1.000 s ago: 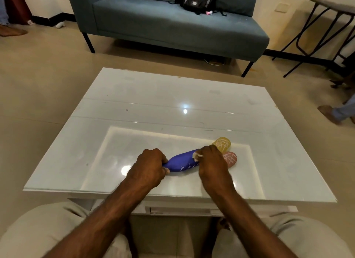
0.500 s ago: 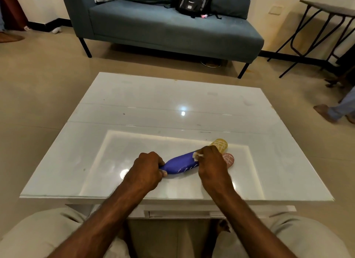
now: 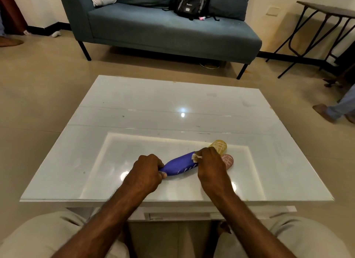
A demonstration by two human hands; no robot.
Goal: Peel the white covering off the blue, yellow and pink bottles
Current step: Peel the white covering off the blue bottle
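We see the blue bottle (image 3: 179, 166) lying on its side on the white surface (image 3: 172, 96), close to the near edge and a little right of its middle. The left hand (image 3: 147, 174) is closed around the bottle's left end. The right hand (image 3: 210, 164) covers its right end, with the fingers pinching a bit of white covering (image 3: 196, 157) bunched up against the blue. Just behind the right hand lie the yellow bottle (image 3: 219, 146) and the pink bottle (image 3: 227, 160), side by side, both with white netting on their visible ends.
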